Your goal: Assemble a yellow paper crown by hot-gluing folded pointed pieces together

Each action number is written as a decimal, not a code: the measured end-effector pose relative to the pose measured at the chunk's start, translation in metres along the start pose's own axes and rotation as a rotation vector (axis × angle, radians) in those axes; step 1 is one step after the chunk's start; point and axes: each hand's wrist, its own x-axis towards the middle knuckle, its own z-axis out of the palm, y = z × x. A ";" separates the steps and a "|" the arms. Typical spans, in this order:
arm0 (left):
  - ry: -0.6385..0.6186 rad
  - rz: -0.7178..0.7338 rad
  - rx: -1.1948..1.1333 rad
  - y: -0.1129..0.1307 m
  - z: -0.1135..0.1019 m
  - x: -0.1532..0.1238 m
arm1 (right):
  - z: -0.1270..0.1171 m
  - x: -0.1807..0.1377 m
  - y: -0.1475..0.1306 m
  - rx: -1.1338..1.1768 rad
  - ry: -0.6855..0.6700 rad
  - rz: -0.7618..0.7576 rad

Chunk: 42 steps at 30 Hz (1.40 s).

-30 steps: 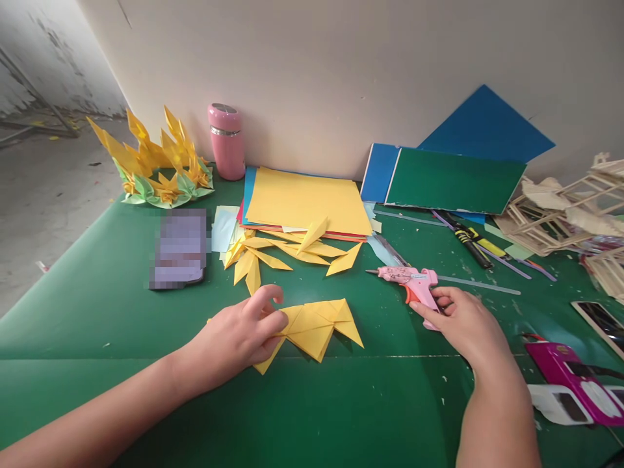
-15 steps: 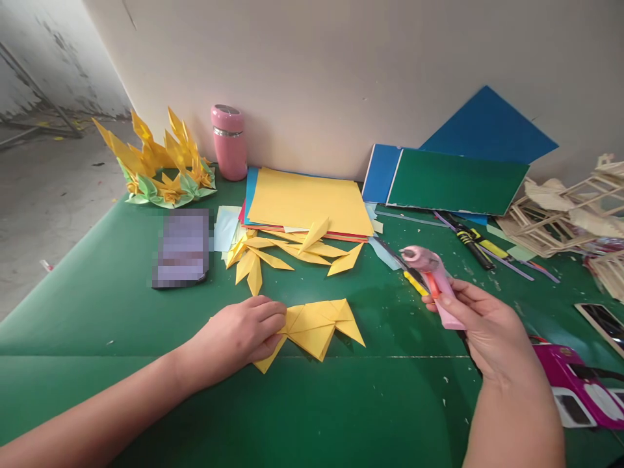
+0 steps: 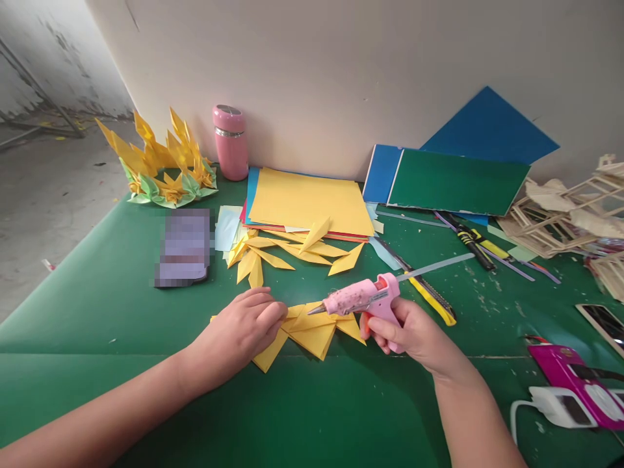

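My right hand (image 3: 404, 335) grips a pink hot glue gun (image 3: 358, 296) by its handle, a finger at the orange trigger. A clear glue stick (image 3: 439, 265) sticks out of its back. The gun's metal nozzle points left, over a joined row of folded yellow paper (image 3: 312, 338). My left hand (image 3: 253, 322) is closed on the left part of this row, fingers curled; the fingertips are partly hidden. Just beyond lie several loose folded yellow paper pieces (image 3: 273, 260). A yellow utility knife (image 3: 433, 302) lies behind the glue gun.
A finished-looking paper crown (image 3: 170, 188), a pink flask (image 3: 231, 146) and a blurred phone-like object (image 3: 185, 247) stand or lie at the left. Behind is a stack of coloured paper (image 3: 307, 201). At the right are boards (image 3: 453, 182), a wooden-stick model (image 3: 541, 214) and a magenta power strip (image 3: 565, 370).
My right hand has brought the glue gun left and turned it, so its nozzle is over the folded paper. My left hand has stayed on the paper, its fingers shifting slightly.
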 end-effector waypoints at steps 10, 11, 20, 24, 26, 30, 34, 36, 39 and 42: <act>-0.018 -0.058 0.009 0.000 -0.001 -0.001 | 0.014 0.001 -0.005 -0.225 0.002 -0.114; -0.026 -0.056 0.017 0.000 -0.001 -0.001 | 0.016 0.001 -0.006 -0.223 -0.019 -0.134; -0.068 -0.118 -0.018 0.000 -0.002 -0.001 | 0.022 0.002 -0.012 -0.236 -0.070 -0.200; -0.040 -0.133 -0.051 0.000 -0.001 -0.002 | 0.023 0.001 -0.015 -0.213 -0.103 -0.194; -0.018 -0.141 -0.071 0.000 0.000 -0.002 | 0.024 0.000 -0.018 -0.189 -0.136 -0.193; -0.009 -0.149 -0.085 0.000 0.000 -0.002 | 0.026 -0.001 -0.021 -0.156 -0.177 -0.207; -0.024 -0.121 -0.058 0.001 -0.001 -0.002 | 0.025 -0.001 -0.020 -0.183 -0.135 -0.223; -0.035 -0.100 -0.024 0.001 -0.003 -0.001 | 0.024 0.000 -0.018 -0.209 -0.125 -0.227; -0.047 -0.056 0.037 0.003 -0.004 0.000 | 0.021 0.001 -0.014 -0.261 -0.085 -0.209; -0.042 0.010 0.052 0.003 -0.005 0.002 | 0.019 0.002 -0.011 -0.305 -0.058 -0.213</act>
